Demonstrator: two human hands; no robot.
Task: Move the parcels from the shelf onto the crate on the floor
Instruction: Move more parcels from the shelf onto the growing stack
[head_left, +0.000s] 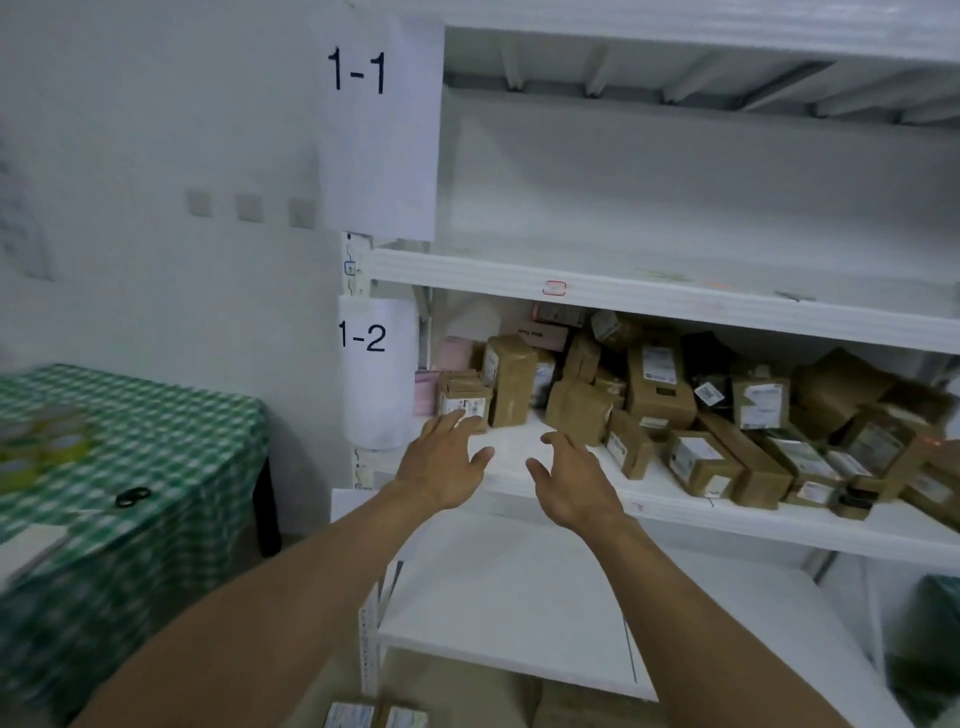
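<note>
Reaching with fingers spread, the left hand (447, 462) sits just before the small brown cardboard parcel (464, 397); the right hand (574, 486), equally spread, lies farther.

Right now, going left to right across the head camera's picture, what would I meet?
Green checked tablecloth → paper label 1-2 → left hand → right hand → brown parcels along the shelf.

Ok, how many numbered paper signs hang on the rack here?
2. The 1-1 sign hangs upper left on the rack; the 1-2 sign hangs below it, beside the parcels. A white edge lower down, behind the left forearm, may be a third.
</note>
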